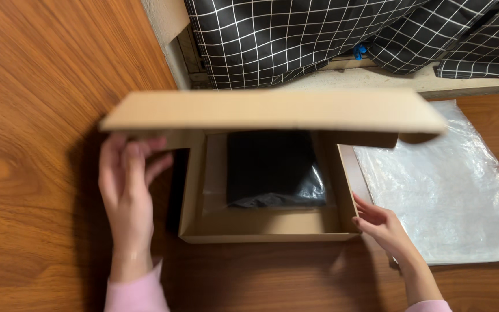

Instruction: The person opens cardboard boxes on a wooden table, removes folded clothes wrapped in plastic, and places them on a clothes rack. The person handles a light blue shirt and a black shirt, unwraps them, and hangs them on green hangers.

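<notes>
Head view, looking down: shallow cardboard box (261, 228) open on a wooden floor (36, 115), its lid (272, 111) raised and blurred, hanging over the far half. Left hand (127, 185) reaching up to the lid's left corner, fingers spread and apparently touching its underside; actual grip hidden by the flap. Right hand (379, 225) flat and loose against the box's right wall, holding nothing. Inside, a black item in clear wrapping (275, 170), far end hidden under the lid. Clear plastic bag (446, 185) just right of the box, partly under the right hand. Bare floor wide on the left and in front; checked black fabric (295, 37) close behind, cut off by the frame's top edge.
</notes>
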